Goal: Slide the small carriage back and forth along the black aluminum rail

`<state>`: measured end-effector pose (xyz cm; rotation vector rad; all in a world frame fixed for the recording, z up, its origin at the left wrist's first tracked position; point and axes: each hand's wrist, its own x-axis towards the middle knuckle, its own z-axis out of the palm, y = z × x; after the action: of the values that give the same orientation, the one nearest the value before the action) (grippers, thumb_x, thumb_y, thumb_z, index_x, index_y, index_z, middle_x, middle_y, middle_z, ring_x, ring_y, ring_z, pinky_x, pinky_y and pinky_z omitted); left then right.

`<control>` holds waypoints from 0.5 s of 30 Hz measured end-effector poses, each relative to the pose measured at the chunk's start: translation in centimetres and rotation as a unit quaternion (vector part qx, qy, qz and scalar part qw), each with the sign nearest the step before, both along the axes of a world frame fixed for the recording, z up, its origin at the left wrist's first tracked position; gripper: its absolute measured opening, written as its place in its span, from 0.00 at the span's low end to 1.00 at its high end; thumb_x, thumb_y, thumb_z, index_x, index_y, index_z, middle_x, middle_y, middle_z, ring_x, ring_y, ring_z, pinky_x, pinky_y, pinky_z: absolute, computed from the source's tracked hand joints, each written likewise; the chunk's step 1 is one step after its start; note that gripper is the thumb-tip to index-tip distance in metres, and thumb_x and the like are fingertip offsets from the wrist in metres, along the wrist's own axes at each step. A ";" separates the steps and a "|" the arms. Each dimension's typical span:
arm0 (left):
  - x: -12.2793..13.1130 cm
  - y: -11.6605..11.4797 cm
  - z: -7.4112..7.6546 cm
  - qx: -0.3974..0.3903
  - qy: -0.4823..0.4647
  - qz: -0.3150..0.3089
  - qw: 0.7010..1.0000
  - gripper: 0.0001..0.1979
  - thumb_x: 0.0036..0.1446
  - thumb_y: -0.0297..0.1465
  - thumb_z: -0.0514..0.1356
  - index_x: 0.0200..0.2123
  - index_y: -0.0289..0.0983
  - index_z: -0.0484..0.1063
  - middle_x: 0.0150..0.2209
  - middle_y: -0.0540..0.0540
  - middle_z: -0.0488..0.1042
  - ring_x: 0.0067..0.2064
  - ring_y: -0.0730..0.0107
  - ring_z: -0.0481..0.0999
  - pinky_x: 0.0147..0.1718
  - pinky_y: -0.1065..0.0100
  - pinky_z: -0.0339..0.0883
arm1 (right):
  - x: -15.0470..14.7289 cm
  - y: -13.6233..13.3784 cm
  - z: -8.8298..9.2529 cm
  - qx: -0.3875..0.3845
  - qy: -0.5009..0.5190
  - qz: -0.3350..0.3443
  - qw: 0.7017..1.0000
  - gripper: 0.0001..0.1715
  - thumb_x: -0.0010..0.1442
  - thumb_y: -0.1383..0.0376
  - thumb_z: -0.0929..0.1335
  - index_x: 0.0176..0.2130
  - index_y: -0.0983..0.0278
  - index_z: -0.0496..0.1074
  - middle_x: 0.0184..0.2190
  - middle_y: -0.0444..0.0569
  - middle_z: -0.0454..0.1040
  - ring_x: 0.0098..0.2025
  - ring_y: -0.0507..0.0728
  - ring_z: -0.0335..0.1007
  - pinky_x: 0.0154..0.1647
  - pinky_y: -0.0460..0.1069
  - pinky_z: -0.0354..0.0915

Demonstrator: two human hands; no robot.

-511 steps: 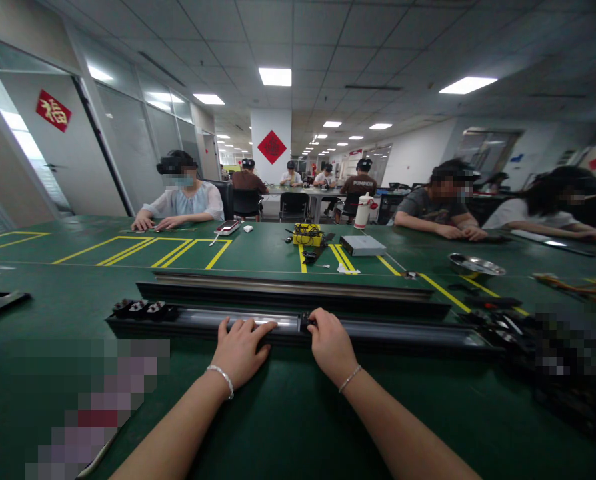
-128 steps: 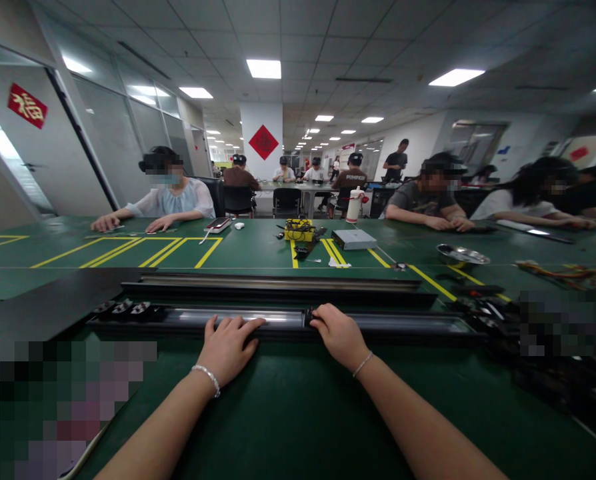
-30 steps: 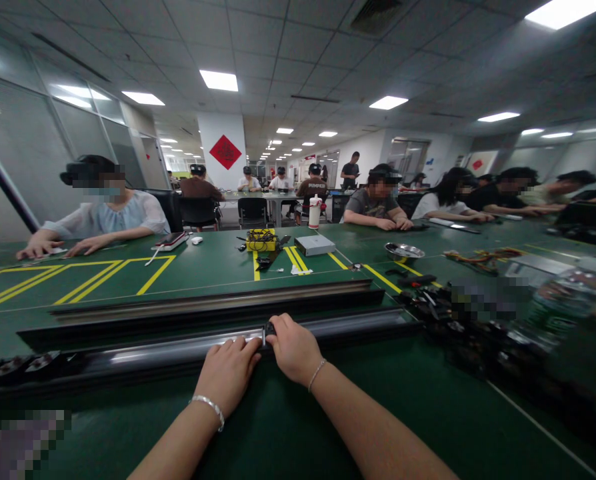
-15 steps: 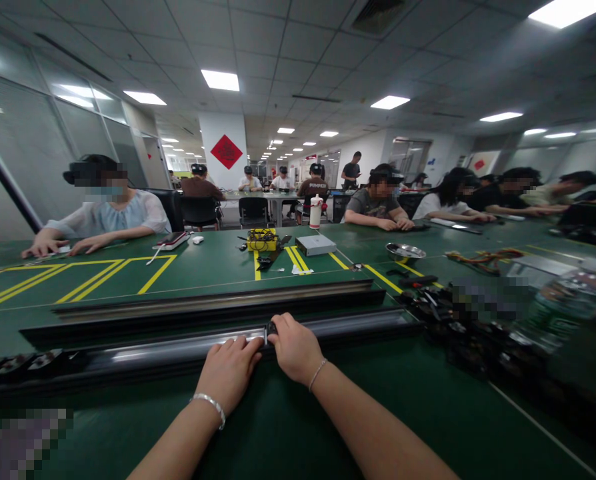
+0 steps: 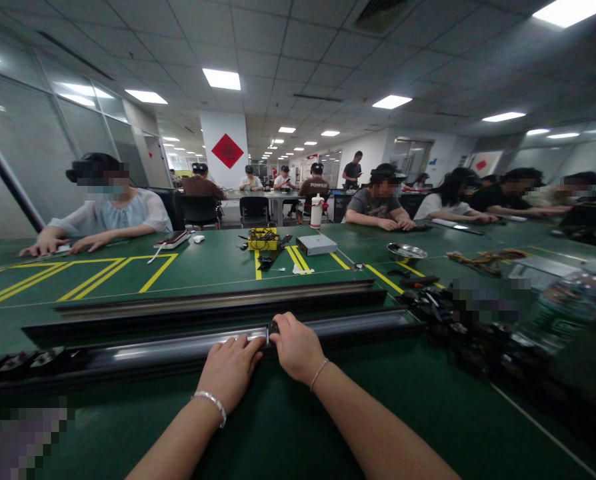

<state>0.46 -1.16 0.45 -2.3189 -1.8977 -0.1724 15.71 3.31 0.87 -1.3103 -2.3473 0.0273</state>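
Note:
A long black metal channel with a shiny inner face lies across the table in front of me. My left hand is closed over its near edge, fingers bent on top and the index finger close to a thin bright seam. Just right of that seam, my right hand pinches a small black part at the channel; the fingers hide most of it. Several black fittings with metal bits sit at the channel's left end. Two more long dark rails lie behind, nearly parallel.
Black parts are heaped at the right, beside a plastic bottle. Farther back are a metal bowl, a grey box, a yellow box with cables and a white tumbler. Co-workers sit across the green table.
The view has shifted very slightly. Both hands keep the same place and hold on the channel and the small part. At the far right, the bottle and the hand by it have moved a little.

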 end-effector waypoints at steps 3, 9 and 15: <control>0.0 0.0 0.0 0.003 0.003 -0.001 1.000 0.15 0.59 0.35 0.43 0.47 0.50 0.61 0.39 0.48 0.70 0.40 0.64 0.68 0.36 0.63 0.54 | 0.0 0.0 0.0 -0.001 0.002 0.000 1.000 0.12 0.58 0.63 0.59 0.44 0.63 0.60 0.39 0.48 0.65 0.39 0.54 0.64 0.37 0.47 0.58; 0.1 0.1 0.0 -0.004 -0.003 0.002 1.000 0.16 0.59 0.35 0.42 0.48 0.50 0.61 0.40 0.47 0.70 0.40 0.64 0.68 0.36 0.63 0.55 | 0.1 0.0 -0.1 0.006 -0.002 0.000 1.000 0.13 0.58 0.63 0.59 0.44 0.63 0.60 0.39 0.49 0.65 0.39 0.54 0.63 0.37 0.47 0.58; 0.1 0.0 0.0 -0.006 -0.006 0.004 1.000 0.17 0.59 0.35 0.41 0.48 0.49 0.61 0.42 0.47 0.69 0.42 0.64 0.67 0.38 0.62 0.55 | 0.2 0.0 0.1 0.004 0.000 0.001 1.000 0.13 0.58 0.63 0.59 0.45 0.63 0.59 0.40 0.48 0.65 0.40 0.54 0.63 0.37 0.47 0.58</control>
<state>0.55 -1.15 0.49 -2.3233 -1.9178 -0.1753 15.90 3.30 0.92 -1.3043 -2.3459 0.0186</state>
